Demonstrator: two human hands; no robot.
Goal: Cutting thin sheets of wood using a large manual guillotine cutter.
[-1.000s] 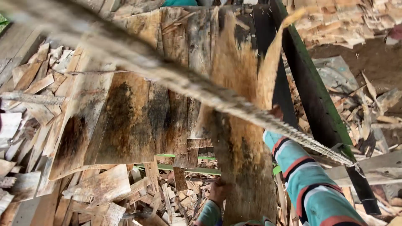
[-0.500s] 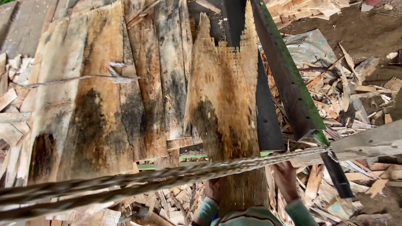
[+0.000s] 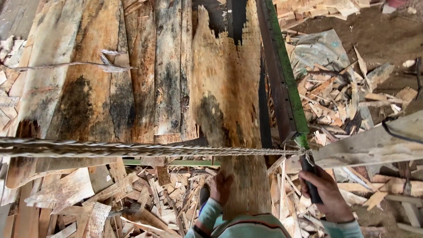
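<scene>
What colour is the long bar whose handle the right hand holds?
Green along its edge, dark brown on its face; the long bar shows best in the head view.

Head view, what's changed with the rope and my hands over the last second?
The rope dropped from a steep diagonal to lie level across the picture. The right hand now grips the black handle below the green blade arm. The left hand stays on the wood sheet.

Head view: you looked steeply down from above | close over veneer sheet | single view only
</scene>
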